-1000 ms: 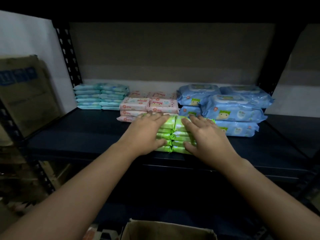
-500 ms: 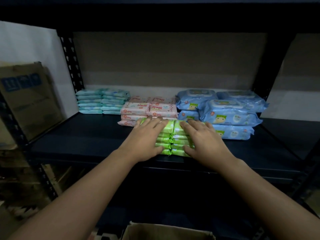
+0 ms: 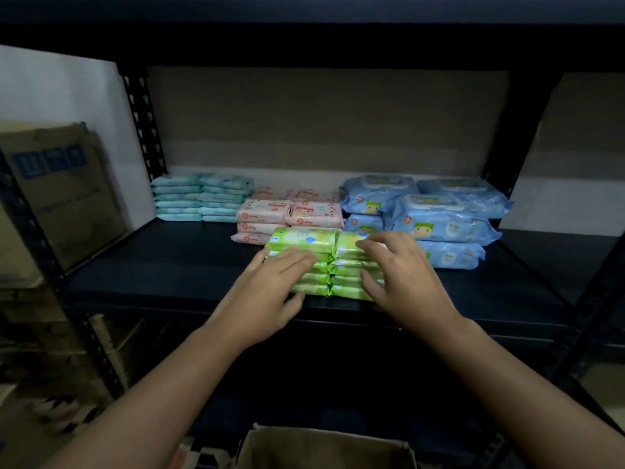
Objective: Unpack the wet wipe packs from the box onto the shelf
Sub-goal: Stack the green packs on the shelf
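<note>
Two side-by-side stacks of green wet wipe packs [image 3: 306, 240] stand near the front edge of the dark shelf [image 3: 162, 262]. My left hand [image 3: 267, 292] lies against the front of the left stack, fingers straight, thumb low by the shelf edge. My right hand [image 3: 402, 279] hovers at the right stack with fingers spread and loosely bent, fingertips touching the top pack. Neither hand grips a pack. The open cardboard box [image 3: 324, 446] sits below at the bottom edge; its inside is hidden.
Behind the green packs stand teal packs [image 3: 199, 201], pink packs [image 3: 287, 214] and large blue packs [image 3: 436, 214]. A brown carton [image 3: 57, 194] leans on the left beyond the perforated upright [image 3: 143, 123]. The upper shelf board hangs close overhead.
Both hands have slid back from the top of the green stacks toward their front face; the top packs are now uncovered. The stacks stay in place.
</note>
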